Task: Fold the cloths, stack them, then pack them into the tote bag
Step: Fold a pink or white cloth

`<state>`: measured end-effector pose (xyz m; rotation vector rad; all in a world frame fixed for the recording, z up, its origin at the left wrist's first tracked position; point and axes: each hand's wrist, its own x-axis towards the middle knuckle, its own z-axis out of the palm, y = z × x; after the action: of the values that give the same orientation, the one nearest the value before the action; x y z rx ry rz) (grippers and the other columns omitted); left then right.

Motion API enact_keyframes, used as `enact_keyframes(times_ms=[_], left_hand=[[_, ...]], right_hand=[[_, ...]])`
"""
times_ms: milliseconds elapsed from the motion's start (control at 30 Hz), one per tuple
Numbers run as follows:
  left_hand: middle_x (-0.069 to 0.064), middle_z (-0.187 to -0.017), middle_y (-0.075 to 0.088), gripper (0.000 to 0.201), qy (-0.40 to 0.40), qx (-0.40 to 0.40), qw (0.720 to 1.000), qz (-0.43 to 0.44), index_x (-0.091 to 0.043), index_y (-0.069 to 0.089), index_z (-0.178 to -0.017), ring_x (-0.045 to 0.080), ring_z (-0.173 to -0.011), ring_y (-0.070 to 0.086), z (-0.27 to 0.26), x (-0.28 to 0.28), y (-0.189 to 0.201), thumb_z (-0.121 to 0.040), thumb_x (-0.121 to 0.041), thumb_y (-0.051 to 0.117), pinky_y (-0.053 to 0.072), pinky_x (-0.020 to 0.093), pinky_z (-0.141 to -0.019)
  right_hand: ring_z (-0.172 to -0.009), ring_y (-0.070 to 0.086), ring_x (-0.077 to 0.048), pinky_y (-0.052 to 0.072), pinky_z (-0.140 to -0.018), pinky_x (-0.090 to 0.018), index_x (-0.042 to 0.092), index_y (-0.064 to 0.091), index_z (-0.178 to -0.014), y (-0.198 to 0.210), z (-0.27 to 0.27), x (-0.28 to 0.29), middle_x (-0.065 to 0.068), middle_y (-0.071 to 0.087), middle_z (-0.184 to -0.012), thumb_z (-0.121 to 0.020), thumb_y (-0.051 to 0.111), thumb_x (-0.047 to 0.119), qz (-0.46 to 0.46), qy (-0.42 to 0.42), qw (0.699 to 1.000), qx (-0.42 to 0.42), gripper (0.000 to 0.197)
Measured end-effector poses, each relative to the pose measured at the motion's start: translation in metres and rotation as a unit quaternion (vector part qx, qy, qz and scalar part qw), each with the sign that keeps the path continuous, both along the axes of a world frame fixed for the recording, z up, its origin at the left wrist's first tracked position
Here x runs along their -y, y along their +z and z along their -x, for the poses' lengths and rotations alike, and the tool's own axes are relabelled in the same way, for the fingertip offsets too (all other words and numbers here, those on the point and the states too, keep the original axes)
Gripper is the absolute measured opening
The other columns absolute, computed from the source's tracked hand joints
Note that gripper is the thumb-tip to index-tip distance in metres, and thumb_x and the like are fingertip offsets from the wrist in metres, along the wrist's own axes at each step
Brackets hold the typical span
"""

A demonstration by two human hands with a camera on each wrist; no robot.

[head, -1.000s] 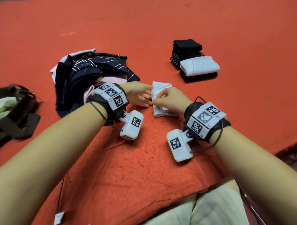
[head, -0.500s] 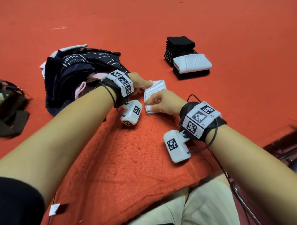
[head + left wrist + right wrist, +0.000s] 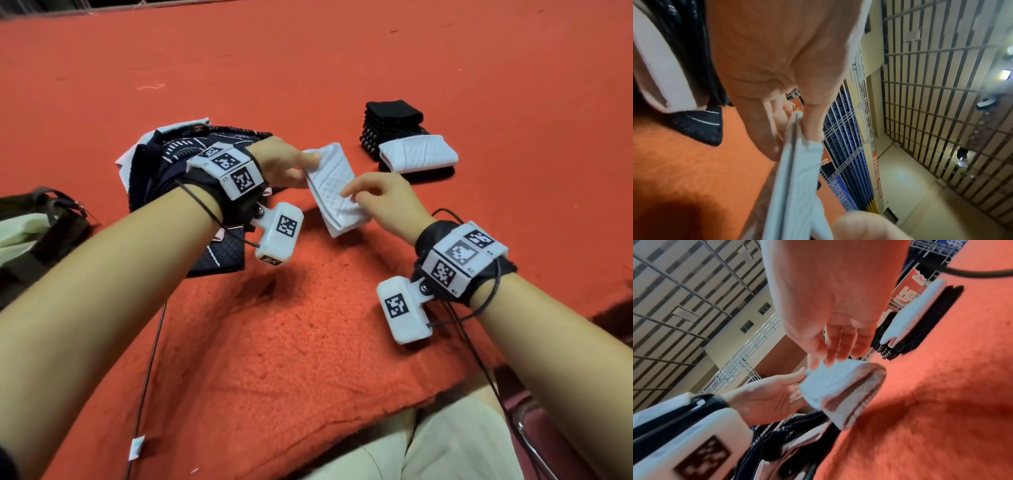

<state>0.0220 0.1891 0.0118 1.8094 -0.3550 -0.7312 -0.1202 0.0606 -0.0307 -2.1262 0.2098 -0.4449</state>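
Olive-brown fabric of the tote bag point(image 3: 44, 219) sits far left of the grip, cut off by the frame edge, something pale showing inside. Nearer lies the dark heap of unfolded cloths point(image 3: 178, 161), partly hidden behind the left wrist. The left hand point(image 3: 277, 164) pinches the far end of the folded white cloth point(image 3: 334, 192) between thumb and fingers; the right hand point(image 3: 380, 202) pinches its near end, fingertips hidden by the knuckles. Half a second ago the cloth lay flat on the orange blanket point(image 3: 291, 342); now it is lifted and tilted, its long axis running from the left hand's far end down toward the person. Right of the grip stands the stack point(image 3: 407, 147) of folded cloths, white over black
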Motion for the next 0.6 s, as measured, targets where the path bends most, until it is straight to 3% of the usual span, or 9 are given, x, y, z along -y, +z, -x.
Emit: enact_keyframes(times_ms=[67,133,200,267,367,467,533,600], left_hand=[[0.012,-0.093,0.068,0.016,0.037,-0.006,0.997,0.061,0.005,0.056,-0.103,0.016,-0.072,0.070,0.003,-0.002,0.009,-0.092,-0.006,0.056,0.058,0.026,-0.067],[0.011,-0.093,0.064,0.008,0.071,-0.019,0.989,0.128,0.002,0.056,-0.097,0.015,-0.070,0.068,0.007,0.000,0.017,-0.094,-0.005,0.053,0.057,0.023,-0.059],[0.009,-0.088,0.062,0.011,0.096,-0.038,0.976,0.191,-0.001,0.056,-0.088,0.015,-0.074,0.064,0.013,0.003,0.022,-0.095,-0.002,0.048,0.057,0.022,-0.058],[0.008,-0.081,0.063,0.012,0.116,-0.059,0.963,0.238,0.001,0.058,-0.093,0.015,-0.072,0.062,0.022,0.007,0.025,-0.096,-0.001,0.047,0.056,0.022,-0.055],[0.007,-0.083,0.063,0.020,0.105,-0.074,0.955,0.269,0.007,0.056,-0.111,0.013,-0.071,0.063,0.032,0.012,0.024,-0.097,-0.004,0.045,0.057,0.020,-0.058],[0.005,-0.087,0.063,0.025,0.095,-0.072,0.955,0.271,0.000,0.053,-0.120,0.007,-0.063,0.067,0.039,0.017,0.021,-0.098,-0.008,0.045,0.057,0.019,-0.060],[0.004,-0.089,0.062,0.028,0.106,-0.071,0.961,0.244,-0.001,0.052,-0.123,0.009,-0.072,0.066,0.041,0.020,0.017,-0.099,-0.012,0.045,0.057,0.019,-0.058],[0.001,-0.090,0.062,0.027,0.106,-0.030,0.979,0.170,-0.007,0.053,-0.121,0.011,-0.077,0.062,0.043,0.023,0.011,-0.099,-0.020,0.046,0.056,0.021,-0.054]], right_hand=[[-0.074,0.049,-0.007,0.038,-0.067,-0.012,0.009,0.064,-0.103,0.004,-0.007,0.010,-0.002,0.056,-0.091,-0.085,0.052,0.003,-0.028,-0.065,0.997,0.022,0.023],[-0.082,0.047,-0.013,0.040,-0.075,-0.022,0.010,0.051,-0.116,0.007,-0.015,0.018,-0.002,0.050,-0.097,-0.087,0.057,0.018,-0.090,-0.115,0.989,-0.001,0.031],[-0.076,0.050,-0.012,0.046,-0.071,-0.026,0.016,0.043,-0.113,0.012,-0.018,0.020,0.004,0.047,-0.088,-0.089,0.057,0.035,-0.203,-0.115,0.971,-0.051,0.034],[-0.076,0.054,-0.013,0.049,-0.071,-0.026,0.019,0.047,-0.102,0.019,-0.018,0.020,0.006,0.049,-0.086,-0.090,0.053,0.042,-0.294,-0.086,0.950,-0.066,0.026],[-0.077,0.059,-0.018,0.050,-0.073,-0.027,0.020,0.055,-0.093,0.026,-0.013,0.021,0.002,0.059,-0.090,-0.094,0.049,0.038,-0.353,-0.058,0.933,-0.029,0.019],[-0.069,0.062,-0.014,0.052,-0.063,-0.021,0.011,0.053,-0.110,0.026,-0.008,0.024,-0.001,0.061,-0.090,-0.096,0.049,0.027,-0.349,-0.047,0.936,0.003,0.021],[-0.066,0.061,-0.012,0.051,-0.057,-0.016,0.009,0.051,-0.118,0.021,-0.006,0.028,-0.001,0.061,-0.091,-0.095,0.051,0.019,-0.330,-0.048,0.942,0.021,0.025],[-0.063,0.058,-0.010,0.047,-0.053,-0.015,0.009,0.052,-0.115,0.017,-0.003,0.032,0.000,0.060,-0.088,-0.094,0.052,0.015,-0.304,-0.057,0.951,0.030,0.022]])
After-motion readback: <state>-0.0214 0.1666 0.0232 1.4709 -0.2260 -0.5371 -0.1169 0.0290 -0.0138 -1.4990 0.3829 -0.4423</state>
